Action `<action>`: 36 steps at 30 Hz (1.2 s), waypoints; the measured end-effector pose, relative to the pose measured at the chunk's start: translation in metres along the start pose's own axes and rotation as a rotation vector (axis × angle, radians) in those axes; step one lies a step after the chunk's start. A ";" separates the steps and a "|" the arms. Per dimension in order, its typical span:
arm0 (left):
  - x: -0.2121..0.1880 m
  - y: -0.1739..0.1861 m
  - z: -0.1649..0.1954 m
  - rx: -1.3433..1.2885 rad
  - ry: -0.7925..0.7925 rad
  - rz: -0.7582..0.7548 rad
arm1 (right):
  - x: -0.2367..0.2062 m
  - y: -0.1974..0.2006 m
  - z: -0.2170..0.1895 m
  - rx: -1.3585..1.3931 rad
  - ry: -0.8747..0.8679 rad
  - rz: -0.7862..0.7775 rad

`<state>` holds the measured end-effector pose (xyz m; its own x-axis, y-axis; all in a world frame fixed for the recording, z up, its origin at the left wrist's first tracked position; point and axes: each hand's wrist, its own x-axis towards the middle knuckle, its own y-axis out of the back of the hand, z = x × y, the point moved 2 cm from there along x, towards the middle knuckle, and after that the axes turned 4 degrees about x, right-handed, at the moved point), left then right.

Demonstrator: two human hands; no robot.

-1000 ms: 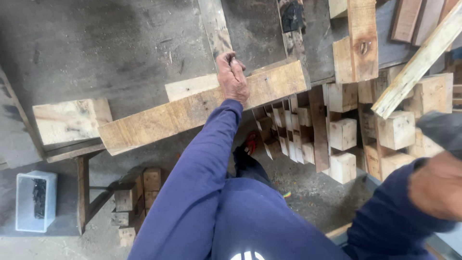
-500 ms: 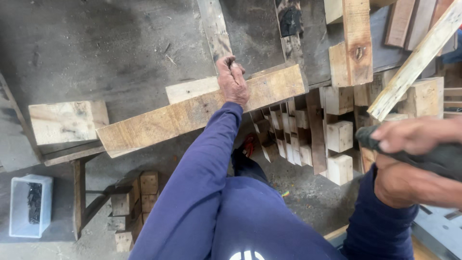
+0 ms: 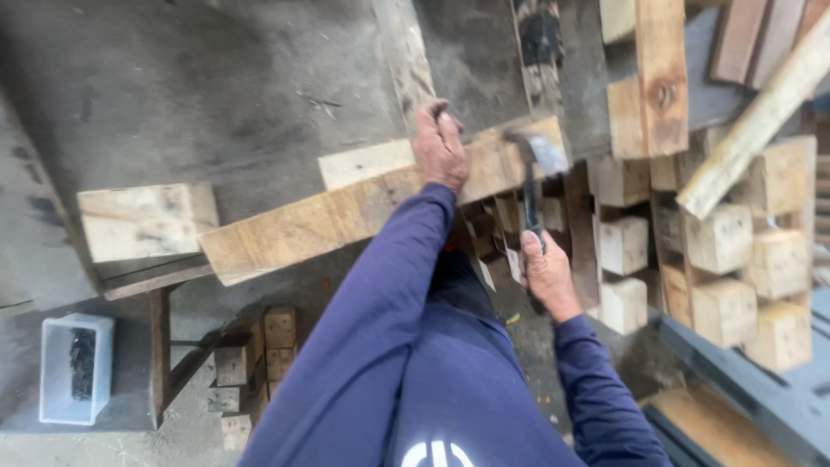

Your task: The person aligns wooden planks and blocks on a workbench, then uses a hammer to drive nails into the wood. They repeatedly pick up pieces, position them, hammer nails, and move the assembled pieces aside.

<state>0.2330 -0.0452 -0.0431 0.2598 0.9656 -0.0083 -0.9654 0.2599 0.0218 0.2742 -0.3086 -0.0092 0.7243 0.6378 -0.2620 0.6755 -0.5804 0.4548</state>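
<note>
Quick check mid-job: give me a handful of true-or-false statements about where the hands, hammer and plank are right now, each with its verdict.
1. The right hand holds a hammer by its handle. True.
2. The left hand rests on the long wooden plank. True.
3. The hammer head is down by the clear plastic box. False: it is at the plank's right end, far from the box at lower left.
4. The left hand holds a saw. False: no saw is in view; that hand pinches something small, too small to tell.
5. Wooden blocks are stacked to the right of the hammer. True.
</note>
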 end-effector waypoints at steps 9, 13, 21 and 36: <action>0.029 0.036 0.016 -0.307 0.299 0.118 | 0.175 0.020 -0.069 -0.611 0.325 -0.051; 0.024 0.114 0.011 -0.395 0.299 0.154 | 0.242 0.002 -0.088 -0.909 0.404 -0.077; -0.005 0.392 0.005 0.103 0.188 0.925 | 0.172 -0.064 -0.112 -0.470 0.853 -0.284; 0.070 0.517 -0.024 0.298 0.559 0.029 | -0.022 -0.338 -0.093 0.908 -0.650 -0.657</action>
<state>-0.2488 0.1564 -0.0562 0.1040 0.8461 -0.5227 -0.9031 0.3005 0.3067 0.0172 -0.0796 -0.0775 -0.0159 0.7201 -0.6937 0.5940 -0.5513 -0.5859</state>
